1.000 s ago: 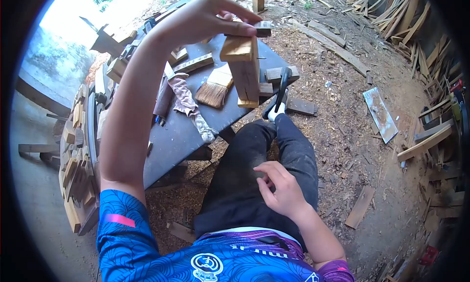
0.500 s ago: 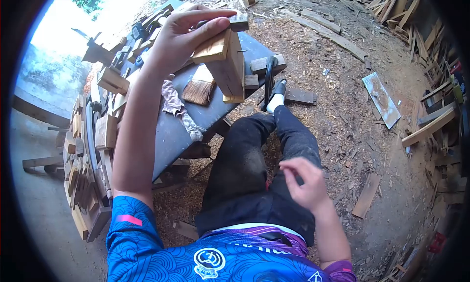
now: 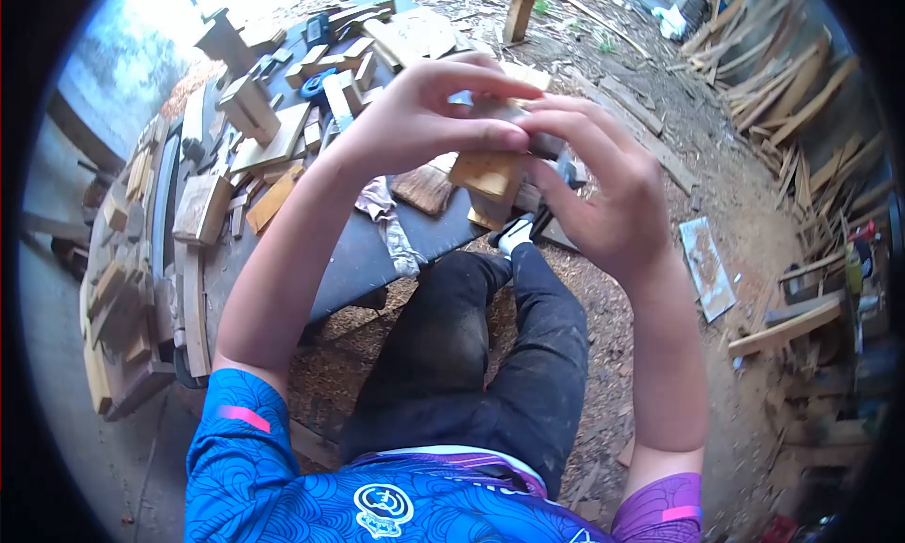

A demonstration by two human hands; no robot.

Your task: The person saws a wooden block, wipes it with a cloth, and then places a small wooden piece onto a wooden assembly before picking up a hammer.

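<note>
Both hands meet over a wooden assembly that stands at the near edge of the dark table. My left hand pinches a small block on top of the assembly between thumb and fingers. From the right, my right hand curls its fingers and thumb round the far end of the same block, which is partly hidden. A wide brush lies just left of the assembly, with a crumpled cloth beside it.
Wood blocks and offcuts crowd the table's left part, with a blue tape roll among them. Scrap wood is piled at the right. A pale board lies on the shaving-strewn ground.
My right hand has risen from near my lap to the block on the assembly. My left hand still holds the block. The view has shifted, showing more of the table.
</note>
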